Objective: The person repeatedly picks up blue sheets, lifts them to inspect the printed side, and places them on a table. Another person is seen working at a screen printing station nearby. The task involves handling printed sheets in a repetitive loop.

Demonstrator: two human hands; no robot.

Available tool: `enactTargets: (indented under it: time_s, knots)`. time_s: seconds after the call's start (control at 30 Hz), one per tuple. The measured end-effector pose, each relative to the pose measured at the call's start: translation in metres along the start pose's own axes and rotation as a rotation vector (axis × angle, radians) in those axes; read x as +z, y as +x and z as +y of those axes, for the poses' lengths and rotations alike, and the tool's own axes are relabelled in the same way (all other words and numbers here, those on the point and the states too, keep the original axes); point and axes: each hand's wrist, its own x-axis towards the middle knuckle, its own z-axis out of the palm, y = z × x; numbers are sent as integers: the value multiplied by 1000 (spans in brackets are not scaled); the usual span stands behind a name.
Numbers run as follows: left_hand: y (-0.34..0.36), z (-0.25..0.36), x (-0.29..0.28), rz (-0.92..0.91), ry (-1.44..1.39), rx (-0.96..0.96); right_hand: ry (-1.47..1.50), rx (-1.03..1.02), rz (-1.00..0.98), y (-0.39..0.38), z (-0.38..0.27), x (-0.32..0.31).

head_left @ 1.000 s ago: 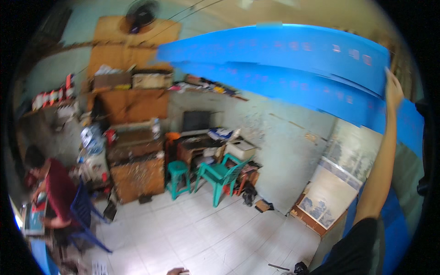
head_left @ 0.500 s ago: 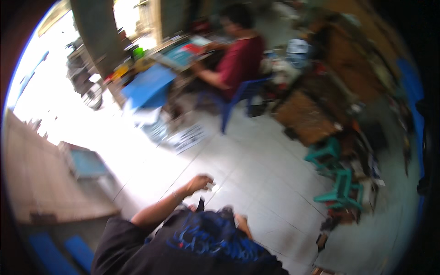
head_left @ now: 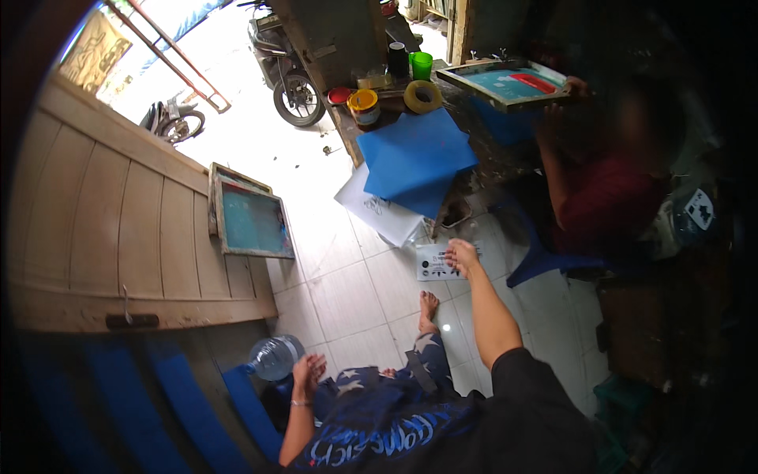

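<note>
My right hand (head_left: 462, 257) reaches forward with its arm stretched out, fingers apart and holding nothing. Beyond its fingertips, a white printed sheet (head_left: 433, 263) lies on the tiled floor; I cannot tell any contact. My left hand (head_left: 309, 374) hangs low by my leg, its fingers loosely bent and apart with nothing in them. It is nearest to a clear plastic water bottle (head_left: 276, 357) lying on its side by the blue slats. Ahead of my right hand, blue sheets (head_left: 418, 162) overlap on the table corner, with a white printed sheet (head_left: 379, 207) hanging out beneath them.
A co-worker in a dark red shirt (head_left: 604, 197) sits at the right on a blue chair (head_left: 537, 253), one hand at a framed screen (head_left: 513, 83). Tubs, a tape roll (head_left: 423, 96) and a green cup (head_left: 422, 65) stand on the table. Another screen (head_left: 251, 221) leans against the wooden door (head_left: 118, 221).
My view has swung left, so the table and co-worker now sit further right. My right arm has stretched forward, and my left hand is now lower, beside the bottle.
</note>
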Motion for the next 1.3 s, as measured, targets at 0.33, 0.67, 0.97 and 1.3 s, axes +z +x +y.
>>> enactTargets:
  time_s: [0.33,0.67,0.97,1.3]
  knots:
    - [1,7,188,-331,508,-155,-186,-104,289,160,-110,57]
    - [36,61,393,-810,-438,-132,554,150,-42,-24,-36,107]
    - [23,79,306,-493,585,498,-31,96,-507,-223,18,90]
    - [-116,275,163,-1206,621,318,-277,-721,-28,-243,29,120]
